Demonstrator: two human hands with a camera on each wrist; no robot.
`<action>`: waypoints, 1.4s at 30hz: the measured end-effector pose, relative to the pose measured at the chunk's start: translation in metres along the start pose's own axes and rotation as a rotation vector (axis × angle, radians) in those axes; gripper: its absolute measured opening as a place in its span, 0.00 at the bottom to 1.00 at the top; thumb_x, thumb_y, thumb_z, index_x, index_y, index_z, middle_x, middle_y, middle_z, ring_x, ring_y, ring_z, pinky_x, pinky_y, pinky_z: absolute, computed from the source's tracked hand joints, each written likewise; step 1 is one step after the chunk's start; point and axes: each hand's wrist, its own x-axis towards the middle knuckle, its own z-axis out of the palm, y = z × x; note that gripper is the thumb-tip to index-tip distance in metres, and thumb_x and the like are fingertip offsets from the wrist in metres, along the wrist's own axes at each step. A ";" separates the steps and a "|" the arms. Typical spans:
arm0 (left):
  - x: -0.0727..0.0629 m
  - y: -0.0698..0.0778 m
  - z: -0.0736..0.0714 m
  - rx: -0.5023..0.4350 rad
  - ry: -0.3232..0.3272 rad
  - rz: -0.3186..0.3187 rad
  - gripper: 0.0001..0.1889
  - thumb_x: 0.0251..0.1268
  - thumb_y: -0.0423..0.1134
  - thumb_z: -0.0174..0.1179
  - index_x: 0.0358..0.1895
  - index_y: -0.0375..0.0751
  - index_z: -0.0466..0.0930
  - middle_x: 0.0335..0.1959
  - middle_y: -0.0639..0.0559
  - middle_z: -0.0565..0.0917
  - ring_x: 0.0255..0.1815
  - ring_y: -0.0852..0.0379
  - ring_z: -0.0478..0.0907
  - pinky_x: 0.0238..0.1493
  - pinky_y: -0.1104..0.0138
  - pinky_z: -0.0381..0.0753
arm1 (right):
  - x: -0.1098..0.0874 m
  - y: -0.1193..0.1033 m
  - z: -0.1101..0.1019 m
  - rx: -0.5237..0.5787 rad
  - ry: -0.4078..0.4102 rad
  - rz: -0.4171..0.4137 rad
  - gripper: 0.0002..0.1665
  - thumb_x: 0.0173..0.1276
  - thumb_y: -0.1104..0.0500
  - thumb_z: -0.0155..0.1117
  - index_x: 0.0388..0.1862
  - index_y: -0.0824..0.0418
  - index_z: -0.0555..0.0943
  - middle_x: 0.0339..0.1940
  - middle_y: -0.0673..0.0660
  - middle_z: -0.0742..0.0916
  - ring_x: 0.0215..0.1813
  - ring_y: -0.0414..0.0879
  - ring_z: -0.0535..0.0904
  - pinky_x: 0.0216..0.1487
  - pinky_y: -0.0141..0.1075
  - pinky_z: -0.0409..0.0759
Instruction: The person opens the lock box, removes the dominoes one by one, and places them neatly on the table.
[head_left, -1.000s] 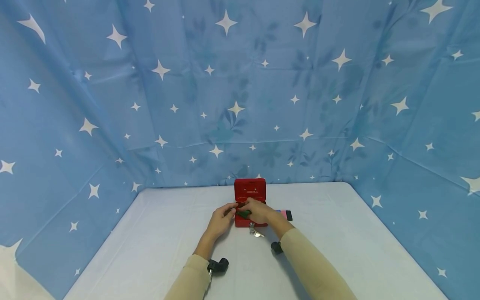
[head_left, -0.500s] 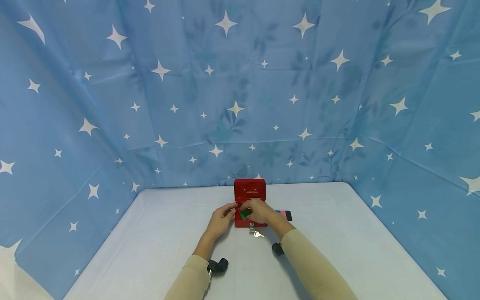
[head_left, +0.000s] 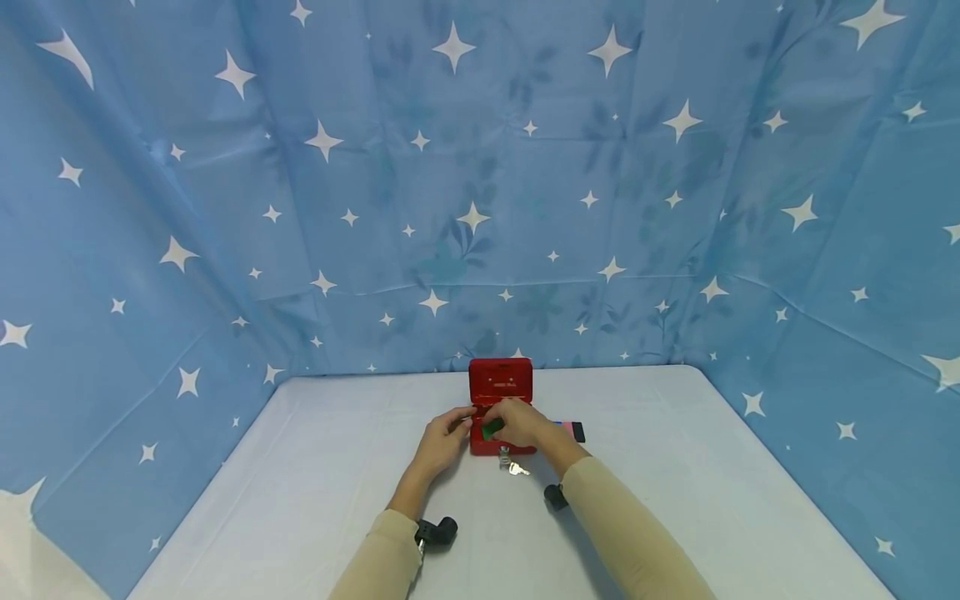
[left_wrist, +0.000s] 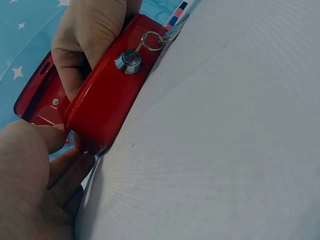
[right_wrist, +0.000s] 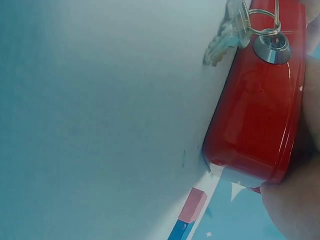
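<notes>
A small red cash box (head_left: 483, 447) stands at the middle of the table with its lid (head_left: 501, 380) raised at the back. My left hand (head_left: 438, 442) rests against the box's left end, its thumb at the rim and its fingers along the outside in the left wrist view. Over the box's opening, my right hand (head_left: 519, 422) reaches in from the right and pinches a small green piece (head_left: 491, 428); its exact kind is unclear. On the front wall sits a silver lock (left_wrist: 128, 62), from which keys on a ring (right_wrist: 264, 22) hang. The hands hide most of the box's inside.
To the right of the box lies a flat pink, blue and black item (head_left: 576, 432), partly hidden by my right wrist. A white cloth covers the table (head_left: 300, 467). Behind it hangs a blue curtain (head_left: 375, 208) with white stars.
One second ago, my right hand reached slightly further left and the green piece lay flatter. The hand has drawn back a little, the green piece more upright. The left hand stays put.
</notes>
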 end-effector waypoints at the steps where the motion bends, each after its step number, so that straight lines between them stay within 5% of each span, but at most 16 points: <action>1: 0.000 0.000 0.000 0.000 0.000 -0.002 0.17 0.81 0.37 0.54 0.66 0.40 0.81 0.66 0.44 0.83 0.71 0.43 0.77 0.73 0.46 0.75 | 0.000 0.000 0.000 0.000 0.003 0.004 0.20 0.63 0.61 0.79 0.55 0.55 0.90 0.52 0.52 0.91 0.57 0.50 0.82 0.63 0.50 0.84; 12: -0.001 -0.001 0.002 0.002 0.008 -0.011 0.17 0.82 0.38 0.54 0.66 0.41 0.81 0.66 0.45 0.83 0.70 0.43 0.77 0.72 0.46 0.76 | -0.002 -0.001 0.002 -0.003 0.024 0.043 0.19 0.64 0.60 0.78 0.55 0.56 0.89 0.51 0.53 0.91 0.56 0.50 0.81 0.64 0.52 0.83; 31: 0.002 -0.004 0.001 0.008 0.004 -0.005 0.17 0.82 0.38 0.54 0.66 0.41 0.81 0.66 0.45 0.83 0.71 0.44 0.77 0.73 0.46 0.75 | -0.006 0.005 0.004 0.066 0.095 -0.016 0.20 0.67 0.58 0.76 0.57 0.59 0.87 0.54 0.55 0.89 0.57 0.51 0.82 0.65 0.55 0.82; 42: 0.001 -0.001 0.000 -0.004 -0.001 -0.012 0.17 0.82 0.38 0.53 0.66 0.42 0.81 0.67 0.45 0.83 0.72 0.43 0.76 0.73 0.46 0.74 | -0.014 0.004 -0.004 0.231 0.110 0.014 0.22 0.70 0.60 0.73 0.62 0.59 0.82 0.46 0.52 0.87 0.44 0.45 0.78 0.51 0.43 0.83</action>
